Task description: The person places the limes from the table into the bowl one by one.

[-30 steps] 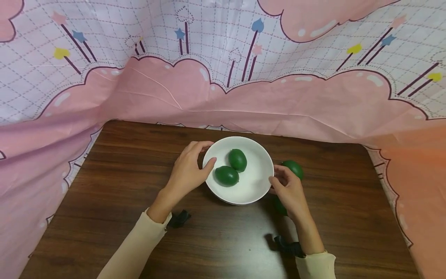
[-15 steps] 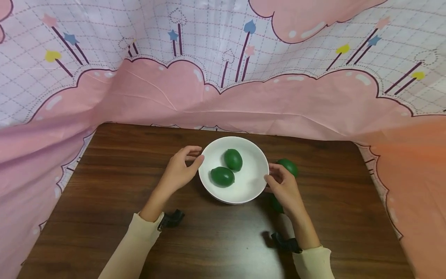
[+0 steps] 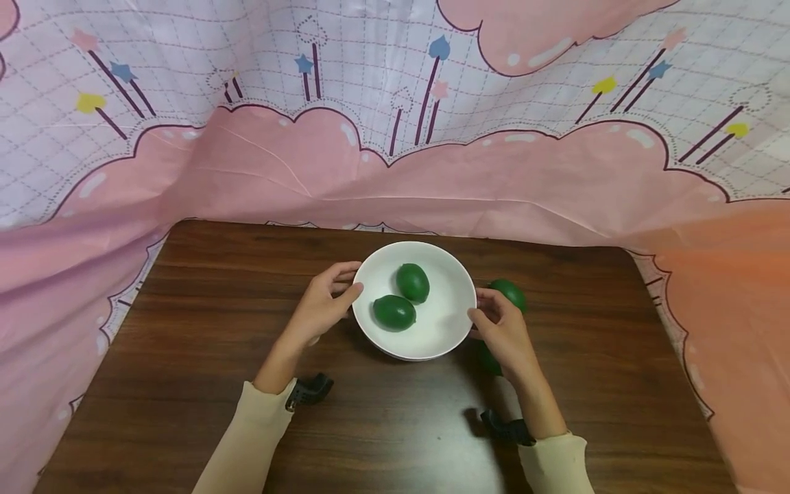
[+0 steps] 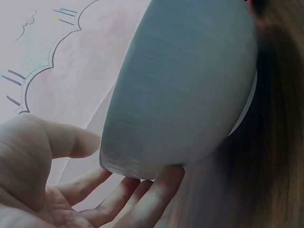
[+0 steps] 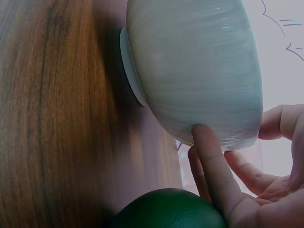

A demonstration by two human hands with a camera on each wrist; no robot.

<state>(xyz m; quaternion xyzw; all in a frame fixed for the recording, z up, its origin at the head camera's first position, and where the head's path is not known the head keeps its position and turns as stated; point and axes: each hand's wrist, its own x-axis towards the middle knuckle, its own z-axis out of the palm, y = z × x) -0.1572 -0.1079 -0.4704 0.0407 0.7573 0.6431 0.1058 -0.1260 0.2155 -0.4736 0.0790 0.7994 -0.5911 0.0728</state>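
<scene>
At the white bowl [image 3: 446, 302], I see the left hand [image 3: 321, 303] now gripping farther out. The right hand [image 3: 506, 333] grips too, seemingly steadying it.

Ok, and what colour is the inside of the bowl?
Plain white; the inside of the bowl shows best in the head view.

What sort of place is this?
Probably a makeshift indoor filming corner: cloud-printed cloth hangs behind a dark wooden table, and the left hand and right hand at the white bowl both have black wrist gear.
</scene>
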